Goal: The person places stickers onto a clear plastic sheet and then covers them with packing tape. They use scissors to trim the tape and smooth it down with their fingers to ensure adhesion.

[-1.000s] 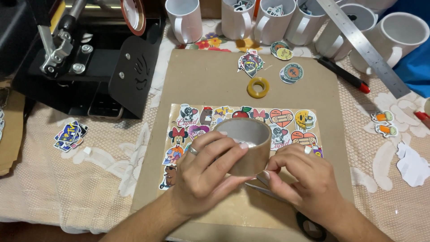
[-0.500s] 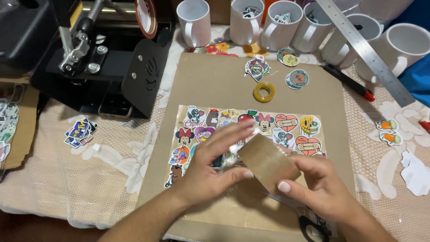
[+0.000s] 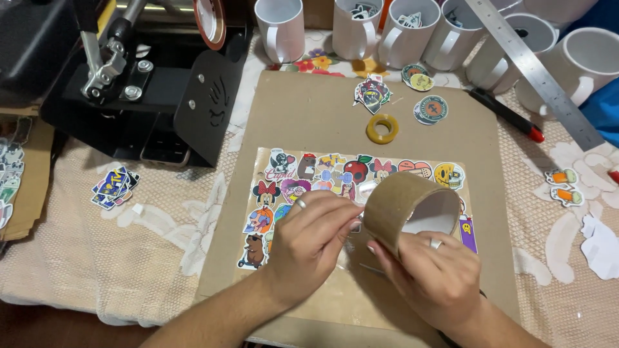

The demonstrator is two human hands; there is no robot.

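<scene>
Centrally, a brown cardboard board (image 3: pixel 322 109) lies on the lace-covered surface (image 3: pixel 97 258), with a black press machine (image 3: pixel 129 84) at its upper left. A sheet of colourful cartoon stickers (image 3: pixel 303 180) rests on the board. Over its right part, the right hand (image 3: pixel 438 277) holds a wide roll of clear tape (image 3: pixel 409 209) with a brown cardboard core, tilted on edge, fingers wrapped around it. The left hand (image 3: pixel 309 245) has its grip pinched on the tape's loose end just beside the roll.
</scene>
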